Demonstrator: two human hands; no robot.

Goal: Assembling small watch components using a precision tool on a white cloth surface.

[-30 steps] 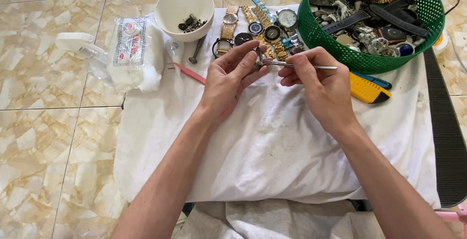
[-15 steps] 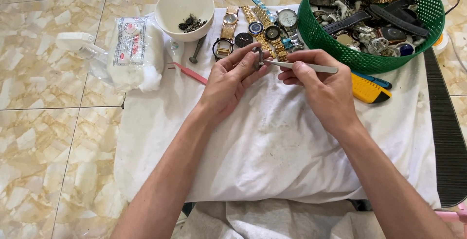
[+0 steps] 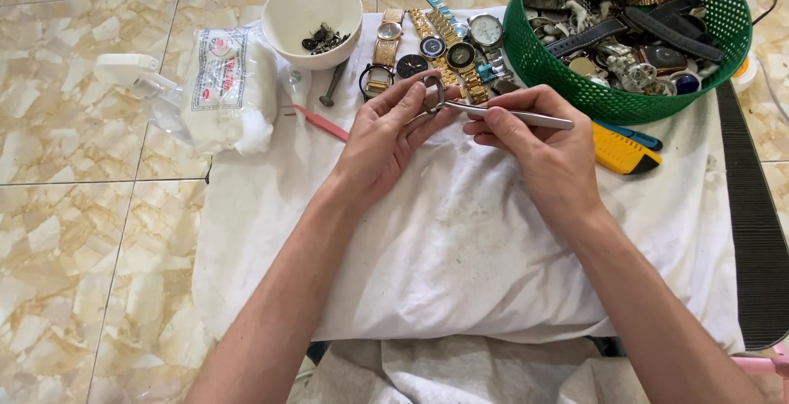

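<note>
My left hand [image 3: 386, 134] pinches a small grey metal ring [image 3: 433, 94], seemingly a watch part, between thumb and fingertips above the white cloth [image 3: 460, 240]. My right hand [image 3: 538, 145] grips silver tweezers [image 3: 509, 115] whose tips touch the ring. Just beyond the hands, several wristwatches [image 3: 436, 50] lie in a row on the cloth, gold and silver ones among them.
A white bowl [image 3: 312, 9] holding small dark parts stands at the back left. A green basket [image 3: 633, 34] full of watches and straps sits at the back right. A cotton wool bag [image 3: 226, 87], a pink tool [image 3: 320, 123], a yellow cutter [image 3: 620, 149] and a blue tool [image 3: 633, 134] lie around.
Both hands have stayed over the cloth. The tweezers shifted slightly and their tips remain at the ring held by my left hand.
</note>
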